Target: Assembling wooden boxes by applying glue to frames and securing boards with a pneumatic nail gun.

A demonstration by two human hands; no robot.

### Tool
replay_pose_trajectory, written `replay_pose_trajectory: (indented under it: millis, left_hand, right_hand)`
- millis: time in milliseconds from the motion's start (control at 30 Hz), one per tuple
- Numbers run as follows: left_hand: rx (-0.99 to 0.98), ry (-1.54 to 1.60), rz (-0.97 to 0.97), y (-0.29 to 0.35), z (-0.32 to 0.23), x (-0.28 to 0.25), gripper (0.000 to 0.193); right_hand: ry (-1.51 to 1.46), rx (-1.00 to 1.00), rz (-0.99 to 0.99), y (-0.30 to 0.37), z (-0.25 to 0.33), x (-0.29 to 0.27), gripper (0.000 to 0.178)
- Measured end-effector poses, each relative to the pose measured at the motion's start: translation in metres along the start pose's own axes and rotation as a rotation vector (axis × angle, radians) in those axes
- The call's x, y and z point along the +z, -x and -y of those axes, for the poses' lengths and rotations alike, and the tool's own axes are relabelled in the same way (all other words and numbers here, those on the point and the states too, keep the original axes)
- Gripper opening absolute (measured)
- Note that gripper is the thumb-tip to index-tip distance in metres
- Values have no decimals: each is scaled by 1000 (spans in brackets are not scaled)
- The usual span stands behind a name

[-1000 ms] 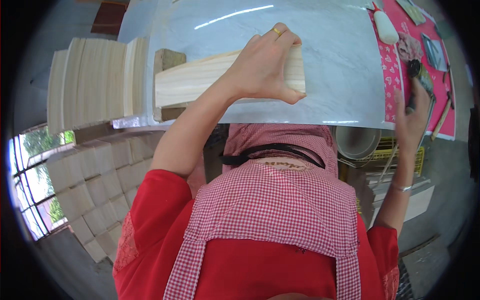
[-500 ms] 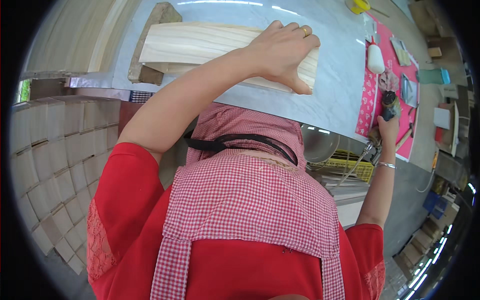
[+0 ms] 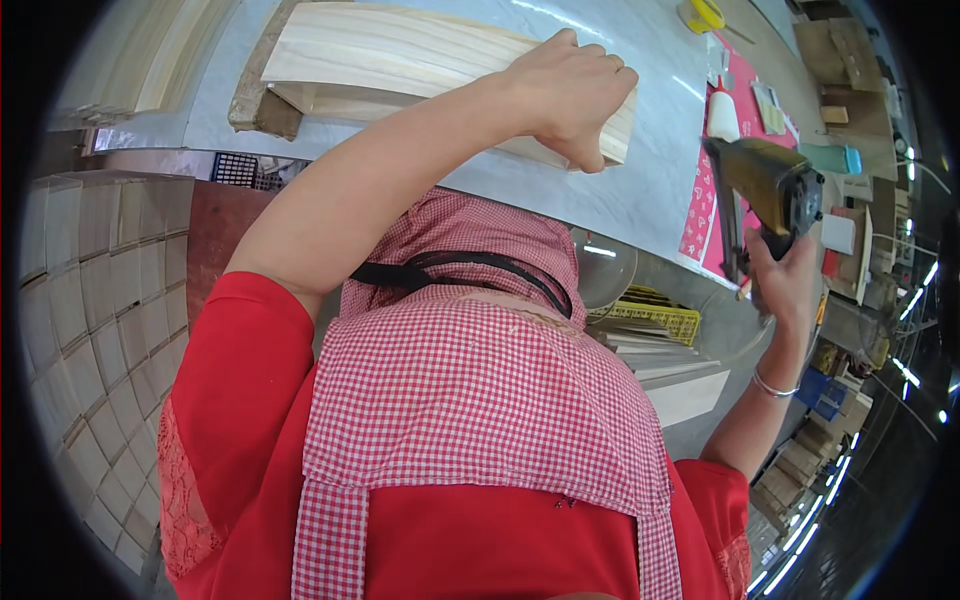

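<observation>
A smooth, pale blue-grey marbled tabletop (image 3: 655,130) fills the upper part of the view, carrying a long, pale piece made of wooden boards (image 3: 390,45), with a rough brown wooden block (image 3: 270,110) at its left end. Stacked thin boards (image 3: 130,60) stand at the table's left end. Toward the right, a bright pink sheet with white hearts (image 3: 698,235) covers the surface, with a white squeeze bottle (image 3: 722,117), red-tipped, and a small flat pale item (image 3: 768,108) on it.

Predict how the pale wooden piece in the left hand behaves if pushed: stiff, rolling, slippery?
Probably stiff: the pale wooden piece looks built from flat boards. Unlikely to roll, given those flat faces. Could slide if the left hand eased off, since the tabletop looks glossy.
</observation>
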State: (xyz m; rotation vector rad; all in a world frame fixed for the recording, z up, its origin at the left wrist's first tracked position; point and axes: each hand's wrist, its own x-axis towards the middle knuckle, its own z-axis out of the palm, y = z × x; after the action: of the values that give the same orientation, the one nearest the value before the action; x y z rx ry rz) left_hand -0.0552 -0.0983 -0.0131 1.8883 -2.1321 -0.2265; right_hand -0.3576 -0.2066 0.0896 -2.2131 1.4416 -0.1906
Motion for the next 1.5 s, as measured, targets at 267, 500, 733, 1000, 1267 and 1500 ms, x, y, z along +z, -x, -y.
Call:
replay_pose_trajectory:
  millis: [267,500,733,1000,1267,1500]
  left_hand:
    - [-20,7,-64,4,-1,2,70]
    - [-13,17,-93,5,-2,3,65]
    - [0,20,-137,4,-2,6,61]
    - [4,5,-166,4,-1,8,62]
    - [-8,-32,-272,9,-3,6,65]
    - [-91,-2,-186,11,-3,2,69]
  right_hand:
    - [120,-393,296,3,53,-4,42]
    - [144,-287,306,4,64,-2,42]
    - [47,-436,332,-3,59,2,41]
    - [16,-503,324,-4,60,5,41]
    - [43,-551,262,-15,57,1,39]
    - [-42,-369,232,-48,79,2,38]
